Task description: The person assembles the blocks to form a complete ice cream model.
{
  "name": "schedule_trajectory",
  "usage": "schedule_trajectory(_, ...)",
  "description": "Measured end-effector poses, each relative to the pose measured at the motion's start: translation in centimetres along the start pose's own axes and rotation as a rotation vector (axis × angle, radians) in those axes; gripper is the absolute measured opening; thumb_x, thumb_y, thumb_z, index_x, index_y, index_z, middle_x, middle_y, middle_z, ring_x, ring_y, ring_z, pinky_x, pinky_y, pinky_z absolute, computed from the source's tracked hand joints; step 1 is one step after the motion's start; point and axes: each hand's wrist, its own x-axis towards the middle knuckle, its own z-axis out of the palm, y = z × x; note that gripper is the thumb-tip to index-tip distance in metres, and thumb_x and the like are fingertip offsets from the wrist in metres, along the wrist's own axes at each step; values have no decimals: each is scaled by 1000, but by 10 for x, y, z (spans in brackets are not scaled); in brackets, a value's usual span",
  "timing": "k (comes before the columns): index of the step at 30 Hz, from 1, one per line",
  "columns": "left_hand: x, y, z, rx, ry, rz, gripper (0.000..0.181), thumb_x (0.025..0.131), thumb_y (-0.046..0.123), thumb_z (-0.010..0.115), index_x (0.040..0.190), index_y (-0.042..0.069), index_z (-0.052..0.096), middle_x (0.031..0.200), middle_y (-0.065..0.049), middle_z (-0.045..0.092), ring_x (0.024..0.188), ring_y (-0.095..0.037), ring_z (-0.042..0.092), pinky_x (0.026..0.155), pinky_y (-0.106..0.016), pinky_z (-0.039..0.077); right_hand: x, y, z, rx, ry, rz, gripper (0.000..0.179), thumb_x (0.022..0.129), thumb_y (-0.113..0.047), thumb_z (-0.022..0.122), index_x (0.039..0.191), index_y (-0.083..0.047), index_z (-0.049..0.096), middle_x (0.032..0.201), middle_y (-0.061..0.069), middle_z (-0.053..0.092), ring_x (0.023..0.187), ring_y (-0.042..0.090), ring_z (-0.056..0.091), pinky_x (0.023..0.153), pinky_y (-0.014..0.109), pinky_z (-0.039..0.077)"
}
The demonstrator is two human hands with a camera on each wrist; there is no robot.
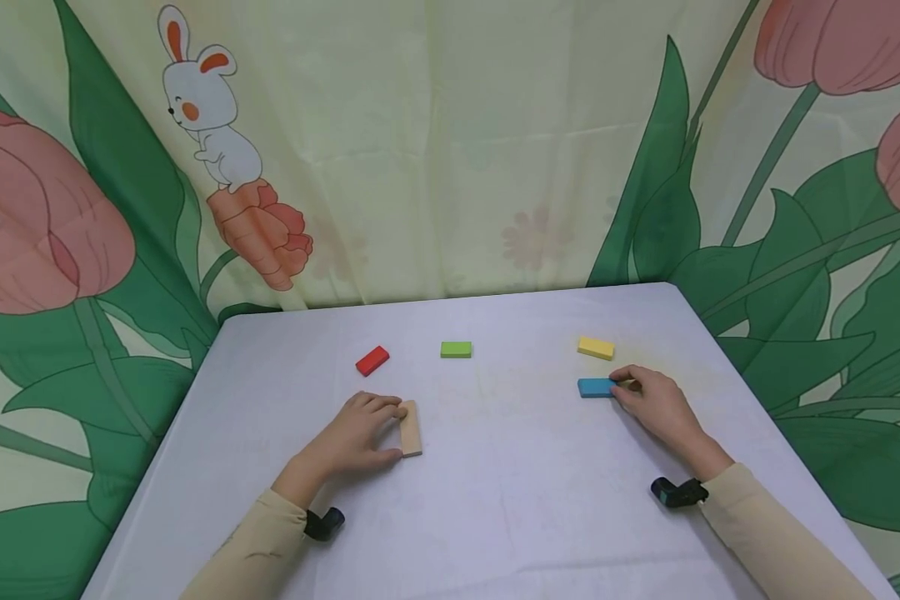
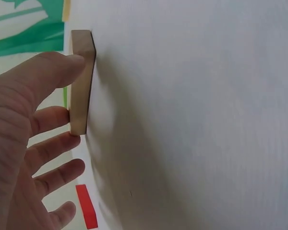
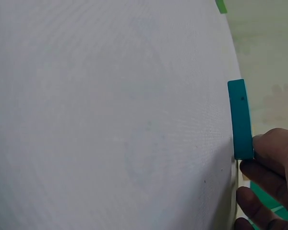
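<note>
In the head view my left hand (image 1: 354, 435) holds a plain wooden block (image 1: 412, 432) that lies lengthwise away from me, its thumb by the near end and fingers by the far end. The left wrist view has the thumb on the face of this wooden block (image 2: 79, 96), with other fingers behind and beside it. On the right side of the table, my right hand (image 1: 658, 408) pinches the right end of a blue block (image 1: 594, 387). Seen from the right wrist, thumb and fingers meet at one end of the blue block (image 3: 241, 120); the other end sticks out free.
Behind my left hand a red block (image 1: 372, 360) lies at a slant. A green block (image 1: 456, 350) sits farther back near the middle, and a yellow block (image 1: 596, 347) lies just behind the blue one. The white-covered table (image 1: 510, 500) ends at a printed curtain (image 1: 450, 167).
</note>
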Motion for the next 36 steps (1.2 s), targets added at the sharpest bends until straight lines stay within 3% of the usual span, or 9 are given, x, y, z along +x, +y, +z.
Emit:
schedule_trajectory(6,5,9,5,-25,-15,19,59,88,43,79,138,17,62,150,-6,56,134,-30,50,121,-57,28,-1,-1,1,11,4,1,32,102,-21,64,128,-4,65,128,24,66,116,42,62,95,58,54)
schedule_trajectory(14,10,22,9,-30,-36,12,63,88,47,78,142,19,60,152,-4,54,135,-29,49,123,-55,27,-1,-1,2,9,12,0,31,102,-21,64,128,-4,65,127,24,66,116,42,62,94,58,54)
schedule_trajectory(36,32,62,22,21,-50,70,57,88,53,75,132,20,62,148,0,57,133,-23,50,118,-46,35,-1,-6,5,39,11,3,31,102,-22,65,127,-5,65,124,23,68,113,41,63,92,56,54)
